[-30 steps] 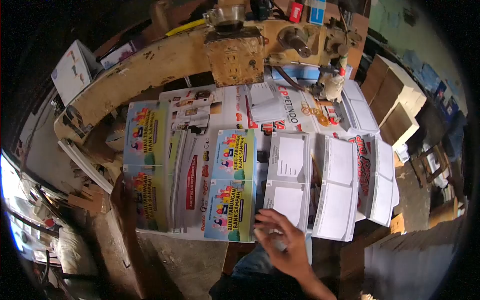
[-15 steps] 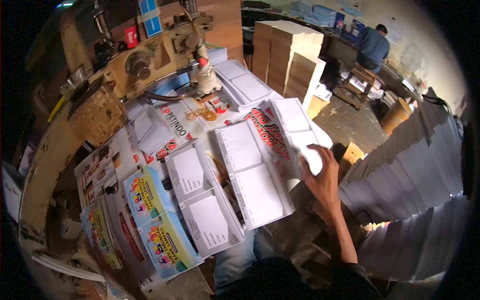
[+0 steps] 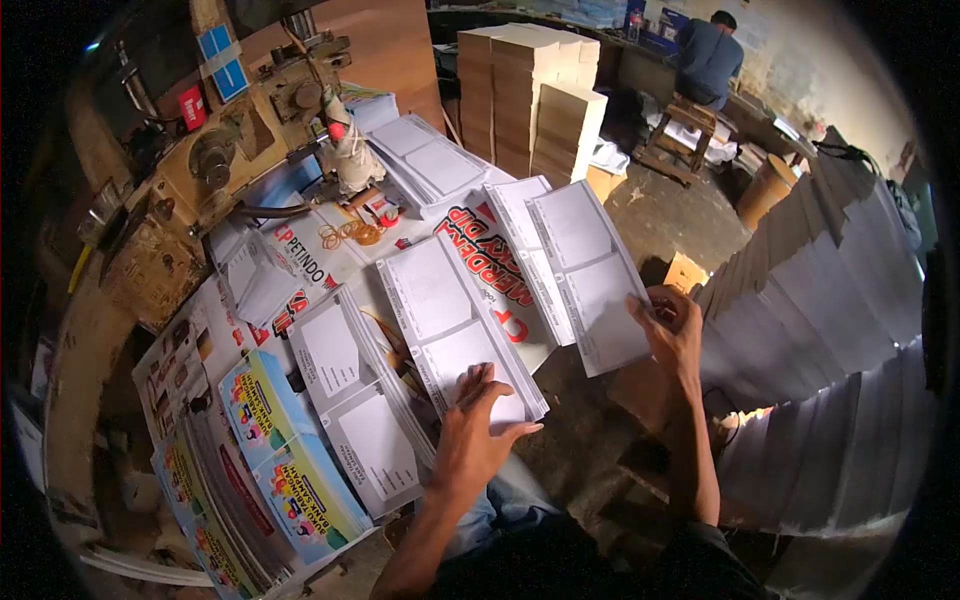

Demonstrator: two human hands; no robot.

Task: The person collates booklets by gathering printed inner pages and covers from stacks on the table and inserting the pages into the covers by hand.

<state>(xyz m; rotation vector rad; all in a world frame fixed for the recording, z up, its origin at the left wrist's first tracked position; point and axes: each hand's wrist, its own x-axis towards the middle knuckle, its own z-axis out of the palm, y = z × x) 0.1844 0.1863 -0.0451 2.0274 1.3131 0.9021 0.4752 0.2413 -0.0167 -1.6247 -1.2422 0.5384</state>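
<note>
My right hand (image 3: pixel 668 335) pinches the edge of a white printed sheet (image 3: pixel 590 250), thumb and fingers closed on it. That sheet is tilted and overlaps the right-hand stack of similar printed sheets (image 3: pixel 528 225); whether it is a single sheet is hard to tell. My left hand (image 3: pixel 472 430) lies over the near end of the middle stack of printed sheets (image 3: pixel 440 300), fingers bent on the top sheet and thumb spread toward its edge. Left of it are a stack of form pages (image 3: pixel 345 390) and colourful "Buku Tabungan" covers (image 3: pixel 290 440).
A worn machine (image 3: pixel 215 165) stands at the left over the banner-covered table (image 3: pixel 310 255), where rubber bands (image 3: pixel 350 233) lie. More sheets (image 3: pixel 425 160) are piled at the back. Tall paper stacks (image 3: pixel 815 290) rise at the right. A person (image 3: pixel 710 62) sits far behind.
My right hand has closed on a printed sheet and raised it from the right-hand stack. My left hand has come into view onto the middle stack. The whole view has shifted, moving the table leftward.
</note>
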